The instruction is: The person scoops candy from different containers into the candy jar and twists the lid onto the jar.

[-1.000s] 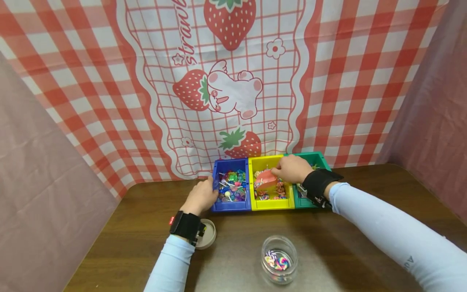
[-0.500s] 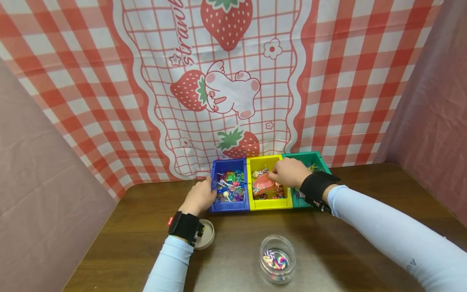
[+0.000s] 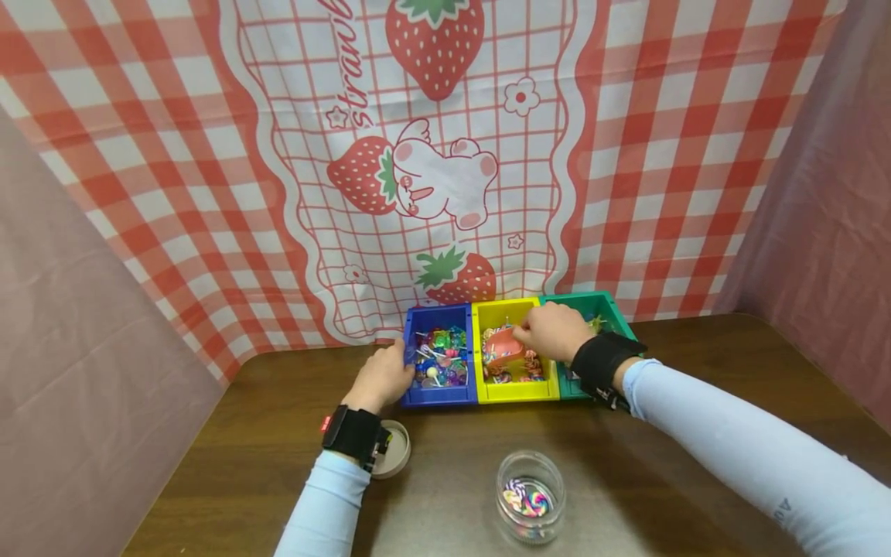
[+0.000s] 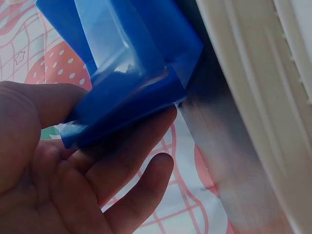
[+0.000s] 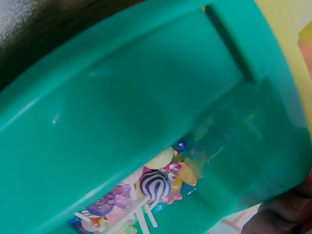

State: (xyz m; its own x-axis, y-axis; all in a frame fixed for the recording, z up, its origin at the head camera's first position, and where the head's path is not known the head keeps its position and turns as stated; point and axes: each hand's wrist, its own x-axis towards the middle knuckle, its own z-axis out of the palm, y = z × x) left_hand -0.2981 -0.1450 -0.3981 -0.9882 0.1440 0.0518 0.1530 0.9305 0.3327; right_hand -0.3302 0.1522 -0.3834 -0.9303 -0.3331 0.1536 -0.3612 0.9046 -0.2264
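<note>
- A pink curtain (image 3: pixel 69 348) hung at the far left, next to the red-checked cloth (image 3: pixel 640 155) behind the bench (image 3: pixel 237 441).
- The left hand (image 3: pixel 379 377), black band and pale blue sleeve behind it, was clamped on the outer side wall of the blue bin, thumb on one face and fingers on the other.
- The lid (image 3: pixel 399 450) lay on the bench just beside the left wrist, partly hidden by the band.
- The blue bin (image 3: pixel 440 395) held a mix of bright candies and white-stick lollipops.
- The yellow bin (image 3: pixel 518 392) stood between the blue and green ones, touching both, with swirled candies inside.
- The scoop (image 3: pixel 503 347), orange-pink, was tilted within the yellow bin; whether it touched the candies could not be told.
- The jar (image 3: pixel 511 524), clear and upright, stood on the bench nearer the person, a few swirled candies at its bottom.
- The right hand (image 3: pixel 554 333) was clamped on the scoop's handle, fingers curled together and mostly covering it.
- The green bin (image 3: pixel 579 299), partly under the right wrist, held a striped ball (image 5: pixel 155 185) among other candies.
</note>
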